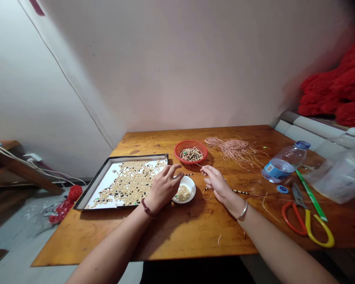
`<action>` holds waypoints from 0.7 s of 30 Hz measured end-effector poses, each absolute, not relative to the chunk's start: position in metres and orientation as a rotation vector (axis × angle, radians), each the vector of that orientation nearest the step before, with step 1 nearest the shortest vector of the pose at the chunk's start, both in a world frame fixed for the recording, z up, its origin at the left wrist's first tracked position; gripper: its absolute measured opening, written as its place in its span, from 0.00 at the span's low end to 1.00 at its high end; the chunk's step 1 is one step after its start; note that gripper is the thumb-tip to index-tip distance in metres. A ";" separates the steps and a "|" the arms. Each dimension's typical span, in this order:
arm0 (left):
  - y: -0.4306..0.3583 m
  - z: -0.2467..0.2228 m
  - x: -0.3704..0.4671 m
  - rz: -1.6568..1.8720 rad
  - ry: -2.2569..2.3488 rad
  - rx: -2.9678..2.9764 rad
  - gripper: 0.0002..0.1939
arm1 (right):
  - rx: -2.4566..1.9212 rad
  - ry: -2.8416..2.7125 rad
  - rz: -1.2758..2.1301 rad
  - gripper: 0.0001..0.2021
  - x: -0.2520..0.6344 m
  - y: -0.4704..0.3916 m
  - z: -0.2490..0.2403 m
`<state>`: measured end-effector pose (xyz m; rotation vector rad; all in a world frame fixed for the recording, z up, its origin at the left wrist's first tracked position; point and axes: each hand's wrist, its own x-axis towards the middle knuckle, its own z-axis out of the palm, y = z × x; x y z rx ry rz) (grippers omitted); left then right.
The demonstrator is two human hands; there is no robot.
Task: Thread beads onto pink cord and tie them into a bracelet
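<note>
My right hand (215, 180) pinches a thin pale cord (199, 165), whose end sticks out to the left of the fingertips. Black and cream beads (241, 192) sit on a cord beside that wrist. Over the left edge of a small white dish (192, 185) hovers my left hand (165, 184), its index finger and thumb apart, with nothing visible between them. Loose cream beads (182, 193) lie in the dish. Just behind it is a short row of dark and light beads (188, 174). A black-rimmed tray (90, 177) of loose cream and black beads lies left of my left hand.
Behind the dish stands a red basket (175, 153) holding beaded strings. Tangled pink cord (233, 148) lies at the back. On the right are a water bottle (284, 162), blue cap (282, 189), scissors (307, 221), green cutter (312, 196) and a clear plastic bag (340, 173).
</note>
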<state>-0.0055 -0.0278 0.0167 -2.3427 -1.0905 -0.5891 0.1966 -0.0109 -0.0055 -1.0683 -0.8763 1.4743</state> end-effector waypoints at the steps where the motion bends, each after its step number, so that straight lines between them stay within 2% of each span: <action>1: -0.028 0.017 -0.005 -0.579 -1.089 -2.350 0.09 | -1.074 -0.870 1.467 0.16 0.196 -0.011 -0.005; 9: -0.026 0.015 -0.006 -0.590 -1.097 -2.375 0.09 | -0.986 -0.761 1.497 0.15 0.200 -0.011 -0.002; 16: -0.026 0.017 -0.006 -0.599 -1.102 -2.367 0.10 | -0.822 -0.689 1.692 0.13 0.206 -0.008 0.000; 21: -0.025 0.018 -0.007 -0.625 -1.090 -2.355 0.10 | -0.730 -0.831 1.700 0.14 0.207 -0.009 0.004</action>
